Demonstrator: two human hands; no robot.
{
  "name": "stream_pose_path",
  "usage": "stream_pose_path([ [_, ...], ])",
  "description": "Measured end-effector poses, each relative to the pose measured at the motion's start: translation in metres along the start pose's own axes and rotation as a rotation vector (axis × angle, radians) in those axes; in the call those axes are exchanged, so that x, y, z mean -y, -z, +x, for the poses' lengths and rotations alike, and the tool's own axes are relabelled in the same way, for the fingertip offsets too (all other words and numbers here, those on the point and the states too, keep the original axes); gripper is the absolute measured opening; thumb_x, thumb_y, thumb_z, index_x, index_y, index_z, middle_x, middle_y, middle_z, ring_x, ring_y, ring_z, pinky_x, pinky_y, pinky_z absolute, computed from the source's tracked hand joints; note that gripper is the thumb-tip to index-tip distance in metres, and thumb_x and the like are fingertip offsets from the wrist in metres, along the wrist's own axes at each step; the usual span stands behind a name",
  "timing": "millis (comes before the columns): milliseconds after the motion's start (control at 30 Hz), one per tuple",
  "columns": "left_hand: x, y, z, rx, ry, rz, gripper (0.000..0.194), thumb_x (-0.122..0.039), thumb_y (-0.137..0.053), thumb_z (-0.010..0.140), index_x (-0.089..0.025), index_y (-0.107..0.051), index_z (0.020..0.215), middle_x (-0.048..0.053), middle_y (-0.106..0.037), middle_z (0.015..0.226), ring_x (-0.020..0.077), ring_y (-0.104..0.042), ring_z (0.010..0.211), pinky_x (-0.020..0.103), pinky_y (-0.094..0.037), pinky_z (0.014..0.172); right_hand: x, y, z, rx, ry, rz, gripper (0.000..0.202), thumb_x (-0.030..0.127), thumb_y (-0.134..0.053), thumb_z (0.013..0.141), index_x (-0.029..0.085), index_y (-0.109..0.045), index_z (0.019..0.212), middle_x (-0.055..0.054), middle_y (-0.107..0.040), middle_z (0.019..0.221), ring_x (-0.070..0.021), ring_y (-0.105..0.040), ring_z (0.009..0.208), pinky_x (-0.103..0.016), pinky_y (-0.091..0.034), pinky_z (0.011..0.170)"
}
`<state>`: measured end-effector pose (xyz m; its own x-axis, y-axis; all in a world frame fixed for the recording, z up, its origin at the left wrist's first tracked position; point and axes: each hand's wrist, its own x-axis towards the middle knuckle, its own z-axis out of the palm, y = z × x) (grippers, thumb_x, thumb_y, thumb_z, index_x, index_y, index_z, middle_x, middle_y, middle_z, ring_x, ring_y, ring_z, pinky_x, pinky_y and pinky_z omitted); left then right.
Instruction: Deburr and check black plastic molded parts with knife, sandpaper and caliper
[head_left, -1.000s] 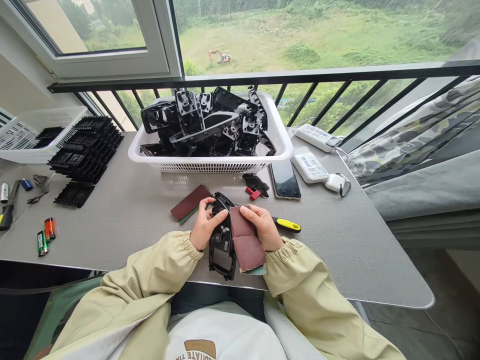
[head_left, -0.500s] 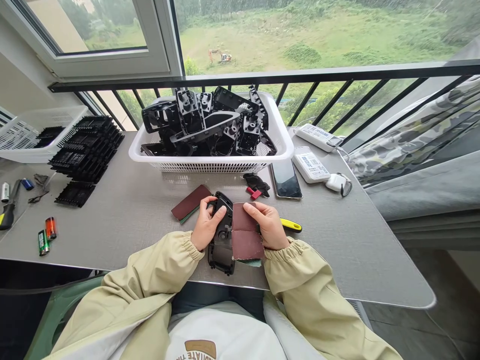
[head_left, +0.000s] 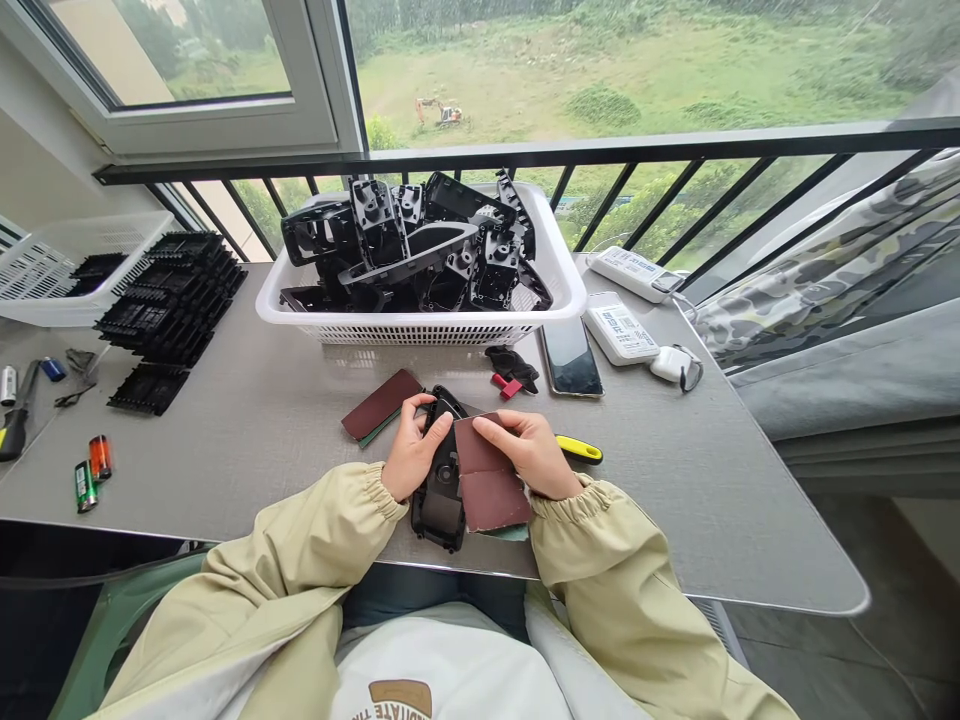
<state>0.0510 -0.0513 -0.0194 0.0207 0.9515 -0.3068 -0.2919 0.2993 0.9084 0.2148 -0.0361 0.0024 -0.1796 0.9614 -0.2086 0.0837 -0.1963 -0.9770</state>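
My left hand (head_left: 411,447) grips a black plastic housing (head_left: 441,500) near its upper end, with the thumb laid across it. The housing is tilted lengthwise over the front of the table. Between thumb and fingers, my right hand (head_left: 534,450) pinches a folded sheet of sandpaper (head_left: 491,480), reddish-brown outside with a green back showing at the lower edge. This sheet lies against the housing's right side and covers part of it; whether its edge presses on the plastic I cannot tell. A second folded sandpaper (head_left: 381,405) rests on the table beyond my left hand.
A white basket (head_left: 420,320) piled with black plastic parts stands behind my hands. Nearby are a yellow-handled tool (head_left: 579,449), a red clip-like piece (head_left: 507,386) and a phone (head_left: 572,358). Stacked black trays (head_left: 172,300) and batteries (head_left: 100,457) sit on the left.
My right hand has shifted slightly left with the sandpaper, which is now tilted and covers more of the housing's right side. The housing's lower end has moved a little left.
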Motion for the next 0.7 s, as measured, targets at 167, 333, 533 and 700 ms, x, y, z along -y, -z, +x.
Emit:
stream_pose_path([
  [167,0.001,0.000,0.000,-0.003,-0.004,-0.011,0.061,-0.054,-0.075,0.066,-0.024,-0.041,0.107,-0.003,-0.063,0.077,0.0109,-0.059,0.061,0.023,-0.047,0.057,-0.001,0.000,0.001,-0.083,0.014,-0.003,0.045,0.058,-0.068,0.066,0.015,-0.058,0.056,0.002,-0.046,0.055,-0.0102,-0.036,0.055,-0.025,-0.028,0.050],
  [333,0.000,0.000,0.001,-0.014,0.017,-0.020,0.062,-0.053,-0.076,0.065,-0.024,-0.041,0.107,-0.004,-0.062,0.074,0.0109,-0.059,0.058,0.023,-0.047,0.056,0.000,-0.001,0.001,-0.033,0.005,0.000,0.045,0.056,-0.071,0.064,0.016,-0.055,0.051,0.003,-0.044,0.052,-0.0096,-0.034,0.053,-0.025,-0.026,0.049],
  [533,-0.003,0.000,-0.001,-0.033,0.006,-0.041,0.069,-0.039,-0.083,0.059,-0.024,-0.038,0.109,-0.002,-0.066,0.082,0.0123,-0.062,0.064,0.026,-0.051,0.062,-0.010,0.006,0.011,-0.349,0.013,0.330,0.036,0.050,-0.077,0.060,0.016,-0.063,0.064,0.003,-0.057,0.060,-0.0102,-0.045,0.056,-0.023,-0.037,0.052],
  [700,-0.009,0.003,0.004,-0.192,-0.058,-0.135,0.052,-0.044,-0.074,0.068,-0.022,-0.046,0.105,-0.002,-0.065,0.079,0.0109,-0.061,0.062,0.023,-0.048,0.058,-0.017,0.008,0.025,-0.494,0.053,0.586,0.039,0.046,-0.081,0.055,0.020,-0.062,0.077,0.003,-0.067,0.073,-0.0120,-0.060,0.063,-0.023,-0.049,0.057],
])
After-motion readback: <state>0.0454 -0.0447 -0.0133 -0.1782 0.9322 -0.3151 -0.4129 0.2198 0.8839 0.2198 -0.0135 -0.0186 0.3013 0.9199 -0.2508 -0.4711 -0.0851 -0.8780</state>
